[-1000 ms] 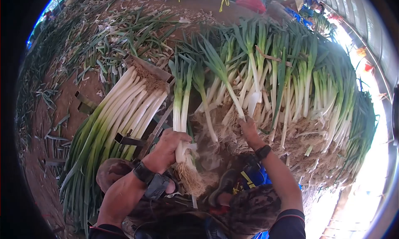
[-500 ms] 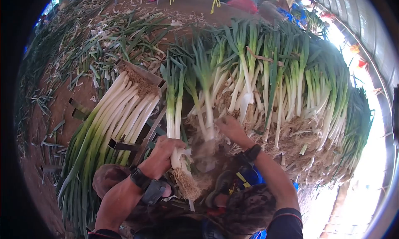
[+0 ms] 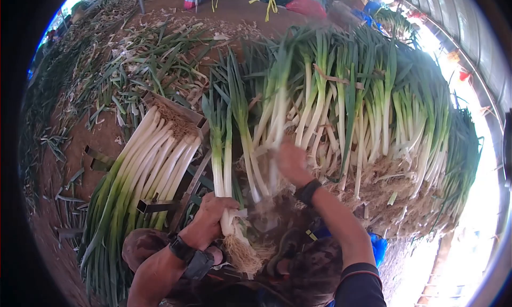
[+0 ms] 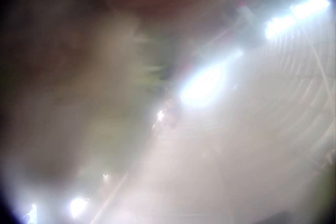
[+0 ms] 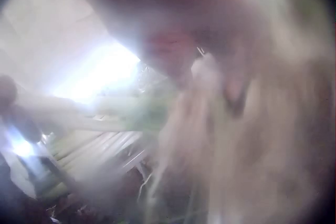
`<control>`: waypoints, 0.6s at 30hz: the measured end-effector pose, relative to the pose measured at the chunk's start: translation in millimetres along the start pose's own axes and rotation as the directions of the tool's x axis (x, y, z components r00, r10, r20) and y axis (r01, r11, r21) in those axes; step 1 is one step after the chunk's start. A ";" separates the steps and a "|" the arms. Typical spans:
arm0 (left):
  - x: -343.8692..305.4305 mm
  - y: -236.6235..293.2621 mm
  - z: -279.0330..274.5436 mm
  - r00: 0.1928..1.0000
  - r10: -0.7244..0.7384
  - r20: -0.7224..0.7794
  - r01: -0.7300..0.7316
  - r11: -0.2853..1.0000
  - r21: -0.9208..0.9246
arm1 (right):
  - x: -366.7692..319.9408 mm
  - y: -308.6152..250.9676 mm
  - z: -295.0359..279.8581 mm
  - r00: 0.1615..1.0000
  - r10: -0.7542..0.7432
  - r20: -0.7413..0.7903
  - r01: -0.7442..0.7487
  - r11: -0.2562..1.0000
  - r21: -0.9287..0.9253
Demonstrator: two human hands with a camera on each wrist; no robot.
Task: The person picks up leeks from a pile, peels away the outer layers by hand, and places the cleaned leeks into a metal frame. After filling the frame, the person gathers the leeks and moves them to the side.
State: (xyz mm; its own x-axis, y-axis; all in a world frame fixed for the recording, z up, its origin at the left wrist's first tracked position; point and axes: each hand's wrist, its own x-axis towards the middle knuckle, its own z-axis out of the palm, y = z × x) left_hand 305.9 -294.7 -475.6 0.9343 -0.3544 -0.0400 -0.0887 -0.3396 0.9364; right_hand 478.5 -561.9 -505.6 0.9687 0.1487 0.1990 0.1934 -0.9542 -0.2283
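My left hand (image 3: 209,216) grips a few leeks (image 3: 223,171) low on their white stems, their green tops upward and their roots (image 3: 241,253) hanging below the fist. To its right, my blurred right hand (image 3: 292,162) has its fingers curled at the white part of another leek (image 3: 280,107), also blurred by motion. In the right wrist view, the fingers (image 5: 176,50) are by a pale stem (image 5: 207,71), but fine contact is hidden by blur. The left wrist view is too blurred to show the left hand's grip.
Leeks (image 3: 154,152) lie side by side in a metal frame (image 3: 178,112) at left. A large row of rooted leeks (image 3: 389,109) spreads at right. Leaf scraps (image 3: 154,56) cover the ground behind. Tied bags (image 3: 306,3) stand at the far edge.
My right hand has moved left, away from the row, and a blurred leek has shifted left with it. My left hand keeps its grip on its leeks, slightly lower in view.
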 end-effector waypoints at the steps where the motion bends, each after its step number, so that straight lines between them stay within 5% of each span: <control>1: 0.8 -4.8 3.3 1.000 0.000 0.007 0.000 1.000 -0.001 | -1.4 -4.5 0.2 1.000 0.006 0.001 -0.006 1.000 -0.001; 3: 0.9 -11.1 5.7 0.998 0.053 -0.029 -0.055 0.997 -0.049 | -2.3 -11.6 -1.6 0.900 -0.105 0.422 0.147 0.987 -0.068; 5: 2.1 18.6 -10.5 0.983 0.182 -0.029 -0.179 0.979 0.095 | 12.8 -0.4 -10.8 0.932 0.003 0.364 0.034 0.995 -0.093; 7: 2.9 25.6 -16.1 0.950 0.311 -0.013 -0.299 0.924 0.238 | 24.0 22.0 -30.6 0.988 -0.110 -0.112 0.083 0.971 -0.223; 8: 1.1 19.5 -15.2 0.967 0.255 -0.003 -0.247 0.939 0.239 | 32.8 34.9 -29.9 0.987 -0.111 -0.112 0.083 0.971 -0.223; 10: -1.7 14.5 -12.2 0.980 0.200 0.010 -0.196 0.951 0.240 | 46.2 59.5 -17.0 0.896 0.434 -0.095 -0.440 0.896 -0.057; 18: 1.1 31.7 -10.5 0.952 0.287 -0.103 -0.256 0.937 0.239 | 59.1 78.1 0.0 0.847 0.530 0.039 -0.526 0.847 -0.081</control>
State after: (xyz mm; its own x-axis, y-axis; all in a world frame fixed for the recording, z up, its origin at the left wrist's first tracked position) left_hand 307.7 -296.7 -442.3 0.9000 -0.3452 0.2662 -0.4049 -0.4356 0.8039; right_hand 550.9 -627.7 -511.7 0.9291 -0.3698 0.0104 -0.3585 -0.9070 -0.2211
